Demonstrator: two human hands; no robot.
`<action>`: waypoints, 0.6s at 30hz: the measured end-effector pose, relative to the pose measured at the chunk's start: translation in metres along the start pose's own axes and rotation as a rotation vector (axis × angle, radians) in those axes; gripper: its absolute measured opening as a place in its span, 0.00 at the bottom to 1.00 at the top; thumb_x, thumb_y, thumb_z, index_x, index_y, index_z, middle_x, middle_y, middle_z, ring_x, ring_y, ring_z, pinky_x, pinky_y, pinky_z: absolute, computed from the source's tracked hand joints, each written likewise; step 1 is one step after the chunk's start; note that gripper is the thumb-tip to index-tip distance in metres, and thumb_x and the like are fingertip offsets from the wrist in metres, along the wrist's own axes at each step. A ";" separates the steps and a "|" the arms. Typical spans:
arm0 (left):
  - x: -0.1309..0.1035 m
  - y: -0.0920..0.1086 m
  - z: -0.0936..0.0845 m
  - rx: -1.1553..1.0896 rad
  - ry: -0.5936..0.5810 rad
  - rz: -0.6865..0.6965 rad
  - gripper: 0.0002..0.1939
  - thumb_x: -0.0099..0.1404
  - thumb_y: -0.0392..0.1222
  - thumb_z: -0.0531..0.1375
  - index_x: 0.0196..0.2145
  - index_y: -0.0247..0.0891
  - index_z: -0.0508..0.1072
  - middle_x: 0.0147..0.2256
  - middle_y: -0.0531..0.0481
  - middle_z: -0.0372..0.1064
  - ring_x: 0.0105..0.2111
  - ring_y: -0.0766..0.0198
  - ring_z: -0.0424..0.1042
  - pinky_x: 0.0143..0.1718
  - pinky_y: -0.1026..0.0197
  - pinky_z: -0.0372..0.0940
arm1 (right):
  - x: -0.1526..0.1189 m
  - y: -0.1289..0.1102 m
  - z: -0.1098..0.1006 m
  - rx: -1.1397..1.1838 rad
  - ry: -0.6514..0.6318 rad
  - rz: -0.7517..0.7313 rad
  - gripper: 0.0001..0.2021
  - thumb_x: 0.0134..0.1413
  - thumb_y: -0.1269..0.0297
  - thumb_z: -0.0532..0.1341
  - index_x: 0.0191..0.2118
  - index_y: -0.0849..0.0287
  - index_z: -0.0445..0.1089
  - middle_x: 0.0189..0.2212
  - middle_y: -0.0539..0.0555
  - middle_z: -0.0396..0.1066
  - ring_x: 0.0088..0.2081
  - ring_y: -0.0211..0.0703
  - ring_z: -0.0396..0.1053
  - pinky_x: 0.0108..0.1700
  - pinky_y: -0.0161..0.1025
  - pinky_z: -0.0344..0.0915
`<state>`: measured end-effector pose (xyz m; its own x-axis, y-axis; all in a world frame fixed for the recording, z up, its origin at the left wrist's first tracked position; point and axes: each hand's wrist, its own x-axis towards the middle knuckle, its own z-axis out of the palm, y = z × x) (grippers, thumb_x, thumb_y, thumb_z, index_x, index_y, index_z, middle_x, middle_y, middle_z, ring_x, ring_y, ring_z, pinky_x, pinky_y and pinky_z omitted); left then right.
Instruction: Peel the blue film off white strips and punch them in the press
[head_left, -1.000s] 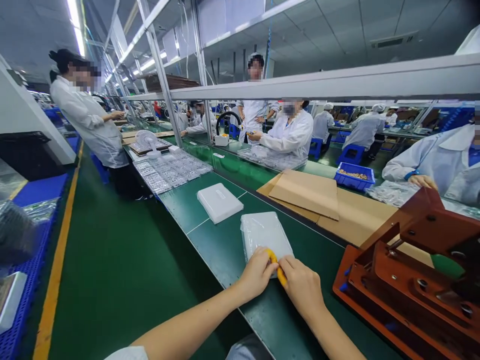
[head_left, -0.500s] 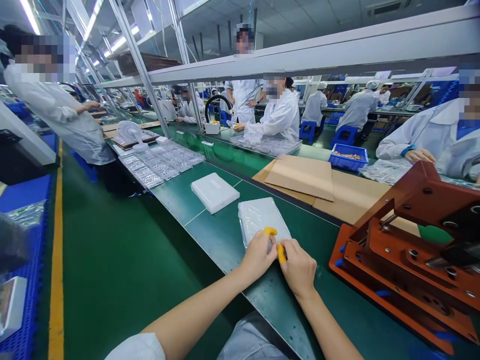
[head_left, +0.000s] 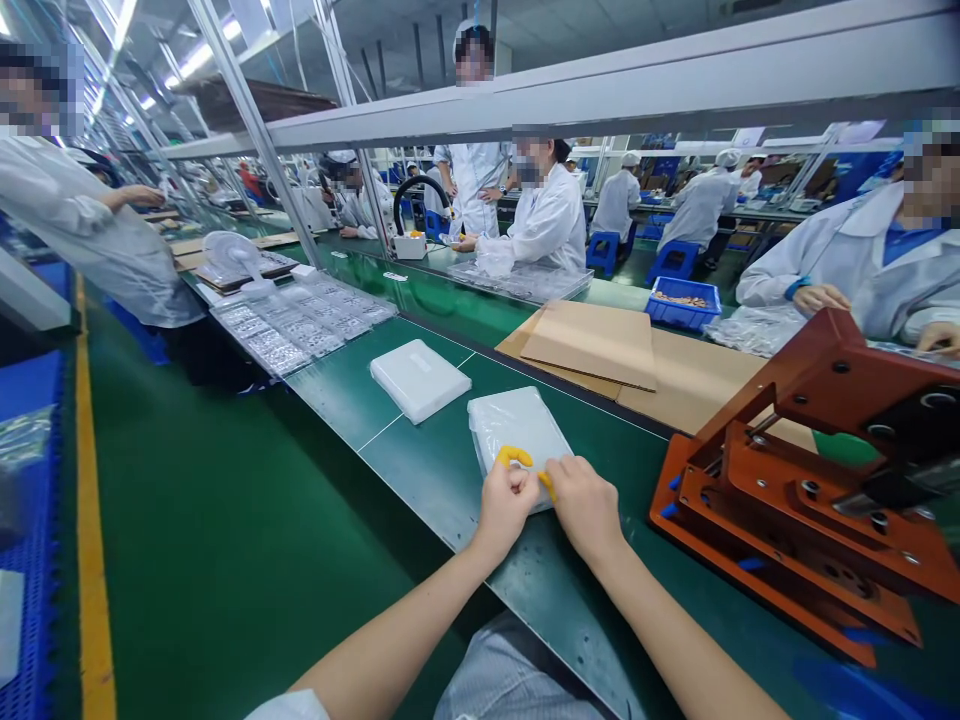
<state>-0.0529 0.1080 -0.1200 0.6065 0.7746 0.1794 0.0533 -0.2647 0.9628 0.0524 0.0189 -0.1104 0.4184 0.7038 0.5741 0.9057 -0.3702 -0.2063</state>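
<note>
From where I stand, the worker is bent over a white, flat, rectangular packet in clear, shiny plastic wrap (head_left: 514,420), which lies on the long dark-green desk (head_left: 337,405) right in front of them. Both bare hands meet above its near edge. The left hand (head_left: 507,508) is curled, with a bright-yellow finger cover (head_left: 516,455), apparently rubbery, arched over the top; the right hand (head_left: 591,508) is bent inward just beside it, with a second bit of yellow (head_left: 547,486) poking out at its fingertips. Each grip looks bunched, as for a pinch, but I can't make out whether anything thin sits between the fingers, nor whether they press on the wrap.

I'd judge the step in hand to be fine fingertip work at the packet's near end, perhaps on the wrap or on the yellow covers themselves. The next move seems to call for a light, precise pinch, with the packet kept flat and square.

Farther along the desk lies a similar white, flat, rounded-corner packet (head_left: 420,380), apart from the first. To the right stands an orange-red metal fixture (head_left: 825,520); behind are tan cardboard sheets (head_left: 589,345).
</note>
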 end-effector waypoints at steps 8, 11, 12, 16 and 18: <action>-0.007 0.000 -0.006 0.015 -0.035 0.034 0.08 0.59 0.42 0.54 0.27 0.41 0.55 0.18 0.62 0.45 0.19 0.71 0.51 0.24 0.66 0.51 | -0.002 0.001 -0.003 0.089 -0.077 -0.090 0.09 0.55 0.68 0.56 0.42 0.55 0.67 0.37 0.51 0.71 0.38 0.39 0.68 0.35 0.31 0.60; -0.006 0.007 -0.008 0.134 -0.077 0.081 0.11 0.56 0.39 0.57 0.25 0.41 0.54 0.21 0.60 0.51 0.21 0.70 0.55 0.27 0.65 0.55 | 0.001 0.004 -0.009 0.054 -0.127 -0.167 0.11 0.53 0.74 0.56 0.42 0.57 0.67 0.39 0.53 0.70 0.41 0.43 0.66 0.38 0.34 0.61; -0.005 0.010 -0.008 0.225 -0.098 0.116 0.11 0.54 0.38 0.57 0.25 0.41 0.55 0.24 0.58 0.54 0.24 0.69 0.57 0.29 0.64 0.57 | 0.003 0.005 -0.010 0.032 -0.136 -0.180 0.10 0.53 0.76 0.55 0.39 0.57 0.68 0.36 0.54 0.70 0.39 0.43 0.65 0.37 0.35 0.60; 0.007 0.019 -0.007 0.681 -0.144 0.300 0.10 0.55 0.34 0.56 0.36 0.39 0.62 0.38 0.49 0.61 0.36 0.61 0.66 0.32 0.62 0.62 | 0.004 0.009 -0.008 -0.039 -0.127 -0.206 0.10 0.55 0.79 0.53 0.28 0.59 0.64 0.27 0.53 0.65 0.31 0.41 0.61 0.30 0.34 0.54; 0.016 0.018 -0.005 0.809 -0.099 0.357 0.11 0.57 0.32 0.55 0.39 0.39 0.64 0.41 0.46 0.62 0.39 0.58 0.66 0.29 0.61 0.62 | 0.000 0.009 -0.006 -0.054 -0.099 -0.188 0.10 0.56 0.79 0.52 0.28 0.59 0.63 0.26 0.53 0.64 0.31 0.40 0.61 0.28 0.34 0.52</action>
<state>-0.0466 0.1182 -0.0986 0.7581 0.5248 0.3870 0.3694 -0.8348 0.4083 0.0601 0.0123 -0.1073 0.2495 0.8187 0.5172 0.9647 -0.2569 -0.0586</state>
